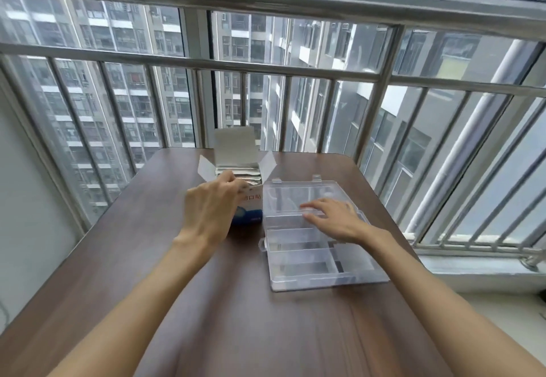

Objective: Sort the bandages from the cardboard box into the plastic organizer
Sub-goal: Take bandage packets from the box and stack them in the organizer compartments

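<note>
Fingers of the left hand (211,208) curl into the open top of the cardboard box (247,199), tips among the bandages (236,174); whether they actually pinch one I cannot tell. Fingers of the right hand (334,220) lie straight and spread, resting flat on the plastic organizer (313,237), across the strip where its raised lid joins the compartment tray. Organizer is clear, lid folded open away from the person, compartments showing no contents I can make out. Cardboard box stands upright just left of the organizer, nearly touching it, flaps up, bandages packed on edge inside. Both sit on a dark wood table (236,317). Beyond the organizer: metal window railing (266,69).
</note>
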Tool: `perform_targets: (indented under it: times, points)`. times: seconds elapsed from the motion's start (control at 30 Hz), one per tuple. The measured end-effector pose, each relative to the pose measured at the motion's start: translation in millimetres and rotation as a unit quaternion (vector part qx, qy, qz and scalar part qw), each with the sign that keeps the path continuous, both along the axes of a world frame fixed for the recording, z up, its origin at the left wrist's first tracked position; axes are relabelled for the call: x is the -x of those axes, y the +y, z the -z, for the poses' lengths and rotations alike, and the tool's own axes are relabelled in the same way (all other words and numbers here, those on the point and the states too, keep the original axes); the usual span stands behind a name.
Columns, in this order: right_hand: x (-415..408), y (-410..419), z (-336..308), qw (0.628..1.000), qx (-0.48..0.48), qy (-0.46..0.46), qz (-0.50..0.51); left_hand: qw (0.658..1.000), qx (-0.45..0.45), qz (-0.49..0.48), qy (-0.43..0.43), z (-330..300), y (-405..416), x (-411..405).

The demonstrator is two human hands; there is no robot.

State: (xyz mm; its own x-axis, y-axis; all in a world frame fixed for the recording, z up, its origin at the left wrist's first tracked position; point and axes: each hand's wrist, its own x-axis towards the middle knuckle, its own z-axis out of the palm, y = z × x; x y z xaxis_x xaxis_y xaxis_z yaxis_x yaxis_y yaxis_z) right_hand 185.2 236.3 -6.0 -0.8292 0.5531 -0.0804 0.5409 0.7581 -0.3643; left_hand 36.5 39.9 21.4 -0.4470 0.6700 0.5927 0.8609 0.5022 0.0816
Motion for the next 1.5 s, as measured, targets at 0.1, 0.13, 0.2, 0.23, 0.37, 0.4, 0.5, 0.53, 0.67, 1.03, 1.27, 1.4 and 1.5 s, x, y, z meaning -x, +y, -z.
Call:
perform_targets:
  times: [0.1, 0.13, 0.2, 0.23, 0.37, 0.4, 0.5, 0.53, 0.67, 1.03, 1.27, 1.4, 1.5]
  points:
    - [15.7, -10.1, -20.6, 0.977, -0.032, 0.208, 0.044, 0.999, -0.003, 0.035, 0.014, -5.1, -15.9, 3.4]
    - [21.4, -19.4, -32.9, 0.953, -0.046, 0.294, 0.053, 0.999, -0.001, 0.035, 0.016, -5.4, -20.7, 5.4]
    - [35.6, -43.9, -62.0, 0.909, -0.044, 0.414, 0.018, 1.0, 0.007, 0.027, 0.007, -5.9, -29.1, 6.5]
    - [43.9, -54.3, -74.7, 0.903, -0.04, 0.427, -0.023, 1.0, 0.014, 0.026, -0.005, -6.3, -31.1, 6.1]
    - [74.7, -83.2, -97.1, 0.943, -0.046, 0.272, -0.186, 0.999, -0.006, 0.045, -0.012, -8.2, -39.4, 3.9]
    - [79.0, -86.7, -98.6, 0.951, -0.056, 0.224, -0.206, 0.998, -0.031, 0.047, -0.003, -8.9, -44.0, 3.5]
    - [89.7, -86.5, -97.9, 0.966, -0.083, 0.088, -0.229, 0.991, -0.132, 0.012, -0.002, -9.8, -55.9, 8.1]
    - [92.6, -84.6, -97.1, 0.969, -0.08, 0.039, -0.23, 0.989, -0.146, -0.001, -0.025, -9.3, -56.3, 11.4]
    - [104.9, -78.6, -93.4, 0.973, -0.025, -0.044, -0.227, 0.96, -0.112, 0.015, -0.258, -7.1, -46.7, 27.2]
    - [97.8, -76.0, -83.2, 0.977, -0.059, 0.024, -0.202, 0.892, -0.16, -0.013, -0.423, 6.0, -30.5, 33.1]
    - [99.1, -80.4, -67.0, 0.959, -0.206, 0.105, -0.164, 0.886, -0.187, -0.006, -0.424, 10.3, -28.7, 23.3]
    - [94.7, -77.0, -58.3, 0.928, -0.259, 0.195, -0.181, 0.874, -0.203, -0.004, -0.441, 9.6, -29.4, 22.8]
    - [91.2, -76.5, -57.3, 0.915, -0.259, 0.259, -0.172, 0.875, -0.207, -0.014, -0.437, 8.2, -30.0, 22.2]
